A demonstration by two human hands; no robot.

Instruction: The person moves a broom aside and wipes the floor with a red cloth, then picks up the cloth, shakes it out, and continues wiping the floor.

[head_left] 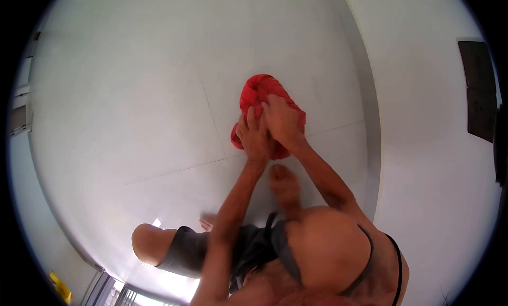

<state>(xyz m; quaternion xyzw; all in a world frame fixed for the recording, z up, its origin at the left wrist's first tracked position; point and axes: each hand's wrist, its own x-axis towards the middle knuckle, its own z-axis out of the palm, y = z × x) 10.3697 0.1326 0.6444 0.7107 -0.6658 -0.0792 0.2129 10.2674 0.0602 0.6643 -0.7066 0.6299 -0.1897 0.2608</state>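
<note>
A bunched red cloth [263, 86] lies on the pale tiled floor, with folds and a rounded upper end. My left hand [254, 136] is on its lower left part, fingers bent over the fabric and somewhat apart. Close beside it, my right hand [281, 120] grips the cloth from the right, with its fingers curled into the folds near the middle. Some red fabric sticks out to the left of my left hand and below both wrists. The palms and the cloth under them are hidden.
My bare foot [284, 187] rests just below the cloth, and my bent knee [151, 244] is at lower left. A white wall [423, 147] rises on the right, with a dark panel [479, 89] on it. A yellow object [61, 287] shows at the bottom left.
</note>
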